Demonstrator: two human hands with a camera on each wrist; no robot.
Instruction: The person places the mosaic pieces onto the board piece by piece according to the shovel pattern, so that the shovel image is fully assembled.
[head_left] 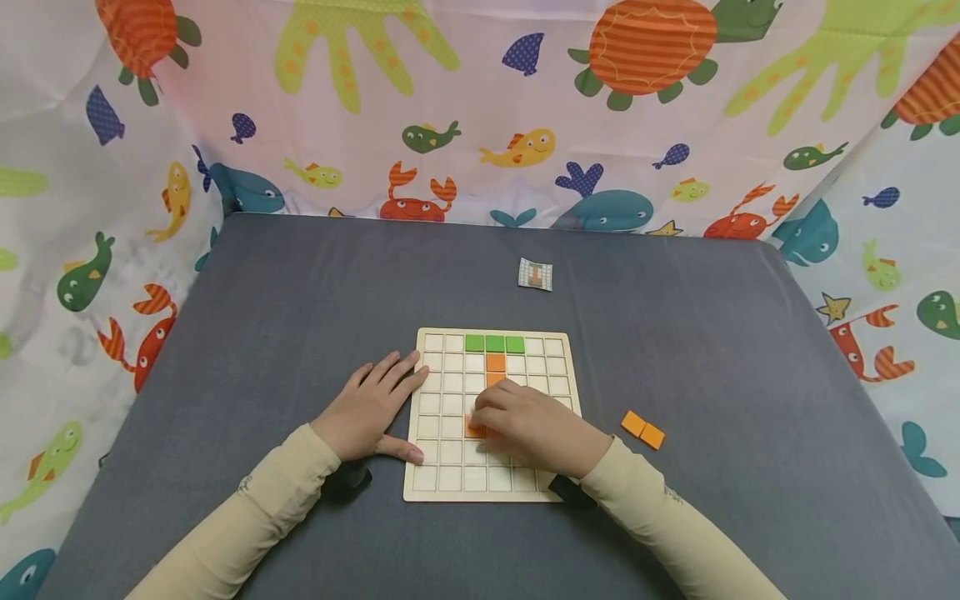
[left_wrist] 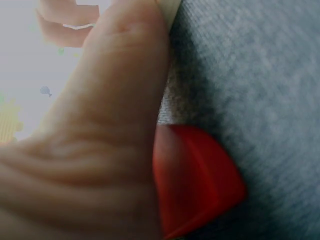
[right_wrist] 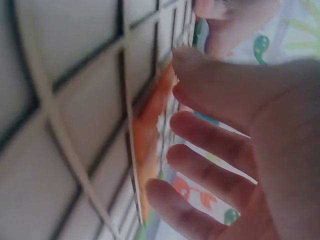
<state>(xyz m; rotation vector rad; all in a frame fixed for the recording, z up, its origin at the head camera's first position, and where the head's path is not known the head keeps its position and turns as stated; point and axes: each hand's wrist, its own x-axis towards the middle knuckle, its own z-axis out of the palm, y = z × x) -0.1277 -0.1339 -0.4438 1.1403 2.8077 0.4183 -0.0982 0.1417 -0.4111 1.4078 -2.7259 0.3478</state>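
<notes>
A pale wooden grid board (head_left: 442,478) lies on the table with white square cells. Three green tiles (head_left: 495,343) sit in its top row, with orange tiles (head_left: 496,362) in a column below the middle one. Another orange tile (head_left: 472,428) shows at the fingertips of my right hand (head_left: 536,425), lower on the board. In the right wrist view, the fingers (right_wrist: 205,130) reach lightly bent to a strip of orange tiles (right_wrist: 150,130) in the grid. My left hand (head_left: 367,412) spreads flat at the board's left edge, fingertips and thumb touching its rim.
Two loose orange tiles (head_left: 642,430) lie on the grey table (head_left: 300,283) right of the board. Behind the board is a small card (head_left: 535,275) with a printed grid pattern. Sea-animal curtains (head_left: 465,92) enclose the table's back and sides. A red piece (left_wrist: 200,180) sits beneath the left thumb.
</notes>
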